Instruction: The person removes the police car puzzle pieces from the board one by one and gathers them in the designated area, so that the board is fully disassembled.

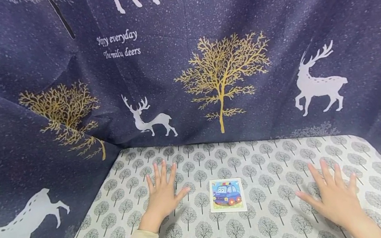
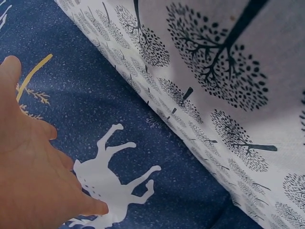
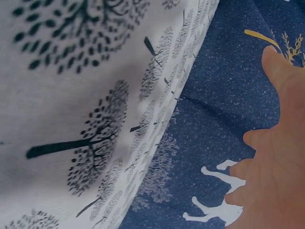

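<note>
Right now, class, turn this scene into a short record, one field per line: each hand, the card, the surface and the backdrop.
Left hand: fingers spread, holding nothing
Right hand: fingers spread, holding nothing
Card: blue cartoon car, white border; between the hands, nearer the left, touched by neither
Surface: pale cloth printed with dark trees
Backdrop: dark blue fabric printed with white deer and golden trees

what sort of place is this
Probably a curtained-off indoor tabletop setup: dark blue deer-print fabric rises behind and beside flat white tree-patterned cloth, on which a square, white-bordered picture of a blue car lies.
</note>
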The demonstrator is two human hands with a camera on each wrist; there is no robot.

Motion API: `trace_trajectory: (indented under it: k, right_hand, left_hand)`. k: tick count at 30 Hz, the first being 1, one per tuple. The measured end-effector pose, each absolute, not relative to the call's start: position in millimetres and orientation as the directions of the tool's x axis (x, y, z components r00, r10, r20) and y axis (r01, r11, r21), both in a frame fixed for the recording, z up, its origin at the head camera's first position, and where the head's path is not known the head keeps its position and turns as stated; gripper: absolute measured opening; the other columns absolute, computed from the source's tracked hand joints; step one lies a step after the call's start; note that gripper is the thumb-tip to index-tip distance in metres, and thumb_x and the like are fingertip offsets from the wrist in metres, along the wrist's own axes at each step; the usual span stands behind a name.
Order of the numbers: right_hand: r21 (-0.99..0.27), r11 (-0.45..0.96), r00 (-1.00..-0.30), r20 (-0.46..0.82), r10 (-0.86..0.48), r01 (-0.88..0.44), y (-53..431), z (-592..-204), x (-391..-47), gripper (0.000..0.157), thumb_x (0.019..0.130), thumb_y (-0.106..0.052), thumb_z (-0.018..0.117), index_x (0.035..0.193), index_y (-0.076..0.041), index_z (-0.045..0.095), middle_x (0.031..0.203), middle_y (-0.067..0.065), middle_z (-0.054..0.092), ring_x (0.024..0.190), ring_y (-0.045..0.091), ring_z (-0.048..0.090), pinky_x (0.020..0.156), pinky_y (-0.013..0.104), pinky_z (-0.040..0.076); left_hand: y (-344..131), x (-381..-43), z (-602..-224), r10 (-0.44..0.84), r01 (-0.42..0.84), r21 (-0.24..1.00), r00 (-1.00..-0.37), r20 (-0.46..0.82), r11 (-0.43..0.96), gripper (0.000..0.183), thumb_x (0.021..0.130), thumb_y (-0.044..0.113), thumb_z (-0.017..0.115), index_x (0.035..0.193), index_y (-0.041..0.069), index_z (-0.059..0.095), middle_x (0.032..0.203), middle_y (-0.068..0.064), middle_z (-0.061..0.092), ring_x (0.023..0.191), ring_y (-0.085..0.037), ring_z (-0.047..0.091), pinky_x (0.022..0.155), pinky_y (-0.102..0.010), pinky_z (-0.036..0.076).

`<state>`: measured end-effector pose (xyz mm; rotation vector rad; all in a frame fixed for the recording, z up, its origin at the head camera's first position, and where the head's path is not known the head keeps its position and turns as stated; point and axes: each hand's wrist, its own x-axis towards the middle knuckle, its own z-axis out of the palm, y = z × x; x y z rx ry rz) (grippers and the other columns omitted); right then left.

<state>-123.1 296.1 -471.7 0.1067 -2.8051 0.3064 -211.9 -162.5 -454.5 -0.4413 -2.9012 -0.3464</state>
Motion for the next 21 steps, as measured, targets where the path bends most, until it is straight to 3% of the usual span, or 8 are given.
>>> trace_trajectory:
  k: [8, 21]
  right_hand:
    - [-0.208, 0.971, -0.942, 0.334, -0.039, -0.114, 289.5, -466.8, -126.2, 0.099, 0.084, -0.062, 0.06, 0.156, -0.017, 0.01, 0.155, 0.03, 0.006, 0.137, 0.057, -0.004, 0.098, 0.069, -0.024]
    - [-0.21, 0.964, -0.925, 0.374, -0.072, -0.16, 278.7, -455.5, -132.6, 0.093, 0.087, -0.059, 0.058, 0.156, -0.017, 0.011, 0.158, 0.023, 0.002, 0.14, 0.052, -0.007, 0.102, 0.061, -0.026]
  left_hand:
    - [-159.4, -213.3, -454.7, 0.262, 0.305, 0.207, -0.942, 0.209, 0.93, 0.091, 0.089, 0.062, 0.053, 0.156, 0.017, 0.01, 0.159, -0.015, -0.012, 0.142, -0.039, -0.021, 0.109, -0.063, -0.014]
    - [-152.4, -211.2, -448.8, 0.286, 0.337, 0.21, -0.928, 0.24, 0.918, 0.092, 0.088, 0.065, 0.051, 0.155, 0.017, 0.011, 0.159, -0.015, -0.009, 0.143, -0.038, -0.018, 0.112, -0.057, -0.012]
